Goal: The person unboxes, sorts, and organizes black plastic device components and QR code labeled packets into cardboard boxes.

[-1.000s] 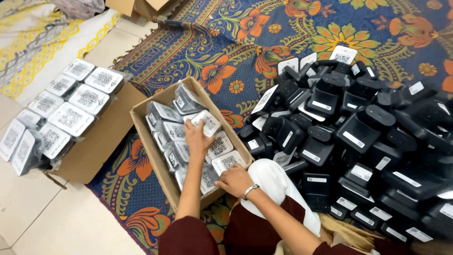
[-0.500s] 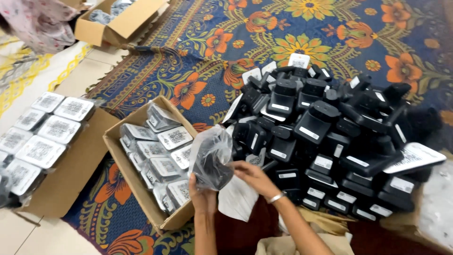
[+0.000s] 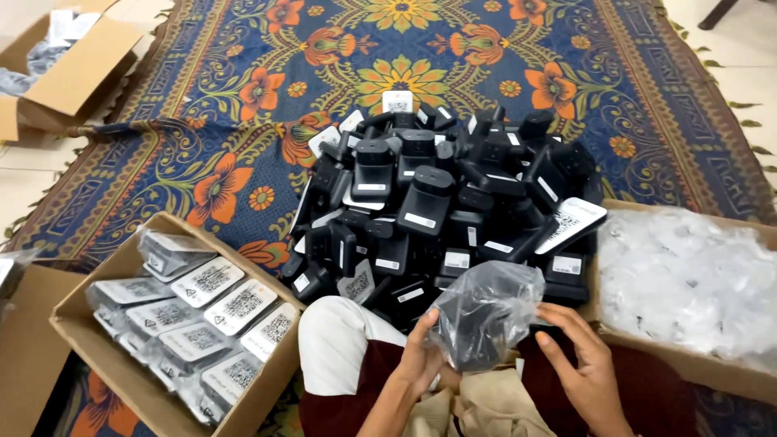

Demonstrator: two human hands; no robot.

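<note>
At the far left, an open cardboard box (image 3: 121, 340) is seen on the floor, packed with bagged black units (image 3: 212, 307) laid in overlapping rows, their white labels facing up. Another open carton (image 3: 69, 69) lies at the upper left, at the edge of the patterned rug (image 3: 243, 121).

In the middle, a heap of unbagged black devices (image 3: 441, 202) is piled on the rug, just in front of the knees.

Below the heap, the left hand (image 3: 421, 360) is closed around the lower side of a clear plastic bag (image 3: 486, 311) with a black device inside; the left grip is holding the bag from beneath. The right hand (image 3: 583, 364) is spread wide beside the bag, fingers loosely curved, touching its right edge at most; whether anything is pinched there cannot be told.

For the bagging to be done well, it is judged that the device should be seated fully to the bottom of the bag, the slack plastic smoothed flat, and the label side kept outward so that it can be read like those in the left box.

At the far right, a box (image 3: 688, 364) filled with crumpled clear bags (image 3: 688, 275) is seen near the right hand.
</note>
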